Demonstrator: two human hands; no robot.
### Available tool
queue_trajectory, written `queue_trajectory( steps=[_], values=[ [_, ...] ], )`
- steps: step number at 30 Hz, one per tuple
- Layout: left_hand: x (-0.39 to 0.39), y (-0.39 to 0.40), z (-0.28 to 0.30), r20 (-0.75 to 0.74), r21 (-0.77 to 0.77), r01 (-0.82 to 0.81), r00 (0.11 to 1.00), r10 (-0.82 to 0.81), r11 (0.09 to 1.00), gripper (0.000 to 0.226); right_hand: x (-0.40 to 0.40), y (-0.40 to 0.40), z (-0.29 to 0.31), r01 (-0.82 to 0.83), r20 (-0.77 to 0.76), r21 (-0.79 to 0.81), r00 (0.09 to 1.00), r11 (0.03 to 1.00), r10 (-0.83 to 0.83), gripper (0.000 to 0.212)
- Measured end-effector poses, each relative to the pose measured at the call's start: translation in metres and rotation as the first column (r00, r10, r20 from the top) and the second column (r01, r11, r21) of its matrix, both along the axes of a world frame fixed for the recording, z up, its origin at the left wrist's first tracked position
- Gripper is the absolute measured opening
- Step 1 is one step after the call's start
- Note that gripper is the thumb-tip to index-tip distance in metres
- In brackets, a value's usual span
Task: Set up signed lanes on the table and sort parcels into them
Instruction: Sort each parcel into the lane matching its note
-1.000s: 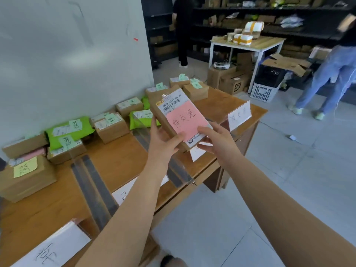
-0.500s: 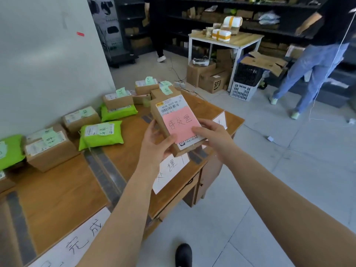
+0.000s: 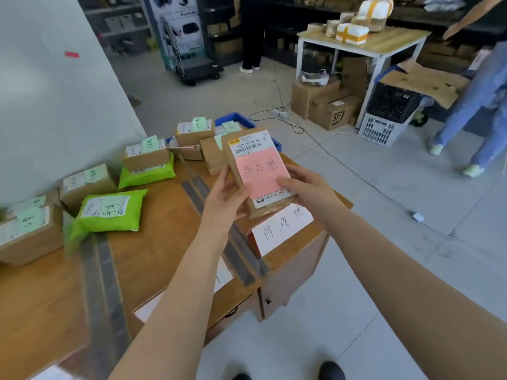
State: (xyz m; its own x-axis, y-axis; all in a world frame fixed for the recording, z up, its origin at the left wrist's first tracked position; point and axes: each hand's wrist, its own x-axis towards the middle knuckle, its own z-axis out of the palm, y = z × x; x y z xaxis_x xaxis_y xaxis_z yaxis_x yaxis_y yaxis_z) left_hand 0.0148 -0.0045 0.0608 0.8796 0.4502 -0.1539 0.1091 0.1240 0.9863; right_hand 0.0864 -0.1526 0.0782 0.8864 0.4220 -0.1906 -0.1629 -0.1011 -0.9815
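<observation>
A parcel (image 3: 260, 171) with a pink note is gripped by left hand (image 3: 223, 196) and right hand (image 3: 308, 187) above the surface's (image 3: 164, 237) right end. It should be lowered flat behind the matching sign (image 3: 282, 224).

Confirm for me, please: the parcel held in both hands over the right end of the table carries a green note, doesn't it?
Not quite: the note on the parcel is pink, not green, as the head view shows. The rest stands: the left hand and right hand both hold it over the right end of the table.
</observation>
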Motion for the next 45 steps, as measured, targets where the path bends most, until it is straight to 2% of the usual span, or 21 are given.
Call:
queue_trajectory(
  steps=[6, 13, 17, 25, 31, 36, 45],
  values=[
    [0.036, -0.04, -0.006, -0.022, 0.002, -0.156, 0.988, 0.156, 0.988, 0.066, 0.059, -0.029, -0.003, -0.167, -0.015, 0.019, 0.986, 0.986, 0.167, 0.028],
    [0.067, -0.045, -0.024, -0.072, 0.033, -0.362, 0.929, 0.363, 0.932, 0.056, 0.111, -0.014, -0.028, -0.31, -0.066, -0.001, 0.949, 0.951, 0.31, 0.032],
    [0.09, -0.03, -0.04, -0.112, 0.049, -0.415, 0.901, 0.418, 0.908, 0.053, 0.142, 0.009, -0.044, -0.396, -0.106, -0.067, 0.915, 0.916, 0.388, 0.028],
    [0.124, 0.002, -0.084, -0.278, -0.015, -0.491, 0.839, 0.468, 0.871, 0.049, 0.185, 0.06, -0.084, -0.508, -0.211, -0.26, 0.86, 0.821, 0.465, 0.05],
    [0.134, 0.013, -0.102, -0.437, -0.051, -0.556, 0.759, 0.482, 0.83, 0.047, 0.201, 0.081, -0.121, -0.609, -0.269, -0.377, 0.793, 0.698, 0.546, 0.051],
    [0.139, 0.018, -0.115, -0.526, 0.024, -0.575, 0.688, 0.499, 0.818, 0.042, 0.208, 0.096, -0.144, -0.695, -0.244, -0.464, 0.696, 0.549, 0.675, 0.048],
    [0.147, 0.022, -0.125, -0.606, 0.122, -0.573, 0.603, 0.518, 0.81, 0.041, 0.214, 0.109, -0.175, -0.721, -0.249, -0.606, 0.572, 0.335, 0.781, 0.058]
  ],
)
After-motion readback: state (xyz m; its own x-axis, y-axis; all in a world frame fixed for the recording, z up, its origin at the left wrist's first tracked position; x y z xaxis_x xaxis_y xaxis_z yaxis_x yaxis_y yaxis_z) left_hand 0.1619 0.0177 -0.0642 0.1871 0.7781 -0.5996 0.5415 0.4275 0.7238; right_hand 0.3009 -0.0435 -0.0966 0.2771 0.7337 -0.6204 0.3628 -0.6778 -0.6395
